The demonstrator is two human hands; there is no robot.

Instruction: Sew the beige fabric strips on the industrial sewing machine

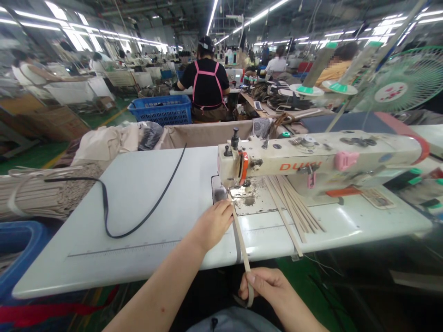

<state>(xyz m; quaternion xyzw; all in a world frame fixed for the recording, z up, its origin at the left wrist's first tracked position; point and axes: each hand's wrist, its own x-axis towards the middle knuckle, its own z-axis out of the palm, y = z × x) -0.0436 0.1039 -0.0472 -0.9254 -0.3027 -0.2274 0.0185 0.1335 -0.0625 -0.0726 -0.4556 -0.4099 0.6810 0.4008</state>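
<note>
A beige fabric strip [244, 246] runs from the needle area of a sewing machine [311, 157] down over the table's front edge. My left hand [215, 222] lies on the table just before the presser foot, its fingers together and pressed on the strip's far end. Below the table edge, my right hand [268, 286] pinches the strip's near part between thumb and fingers, and the end curls under. A grey band [237, 242] lies alongside, partly covered by the strip. Several loose beige strips [294, 207] are fanned out on the machine bed to the right.
A dark strap [152, 214] curves across the white table [83, 272]. Bundled strips [41, 193] and a blue bin [24, 230] stand at the left. Behind the table are a fabric-lined container [207, 133], a blue basket [161, 110] and a seated co-worker [206, 78]. A fan [401, 87] is at right.
</note>
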